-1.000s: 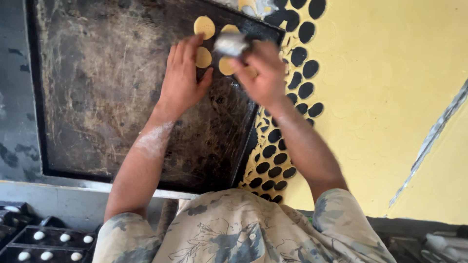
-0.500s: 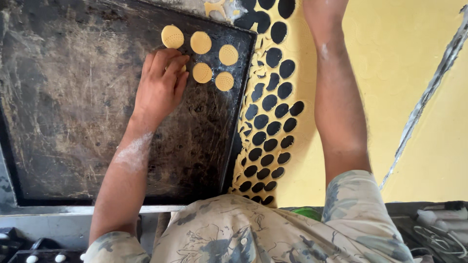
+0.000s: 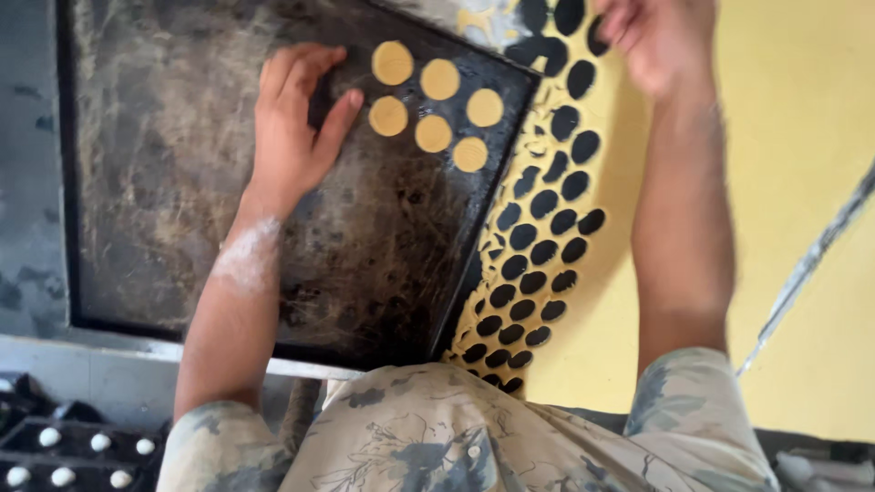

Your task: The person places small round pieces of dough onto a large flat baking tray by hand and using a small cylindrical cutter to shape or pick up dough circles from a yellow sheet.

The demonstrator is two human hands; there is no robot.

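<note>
Since half a second back, our view has slid down and leftward, so the dark baking tray (image 3: 182,228) now fills more of the picture, and a sixth dough round has joined the five that lay there. Our left hand has shifted little; our right hand has come back in from beyond the top edge.

Starting at the far left, near the lower left corner of the view, we see a dark rack with small white balls (image 3: 64,451) below the tray's near edge. Next, the tray itself, scuffed and greasy. Our left hand (image 3: 296,128) lies flat on it near its far edge, fingers spread wide and holding nothing, thumb pointing at the rounds; a patch of flour marks the forearm.

Just beside that thumb, at the tray's far right corner, sit the six pale dough rounds (image 3: 433,133), in two slanting rows of three, close together, not overlapping.

Moving right, past the tray's right edge, the yellow dough sheet (image 3: 775,182) spreads out, its strip along the tray punched full of dark round holes (image 3: 538,246).

Over the far end of that strip hovers our right hand (image 3: 661,41), fingers curled in; whether it grips anything we cannot tell. A thin pale rod (image 3: 811,264) crosses the sheet far right.
</note>
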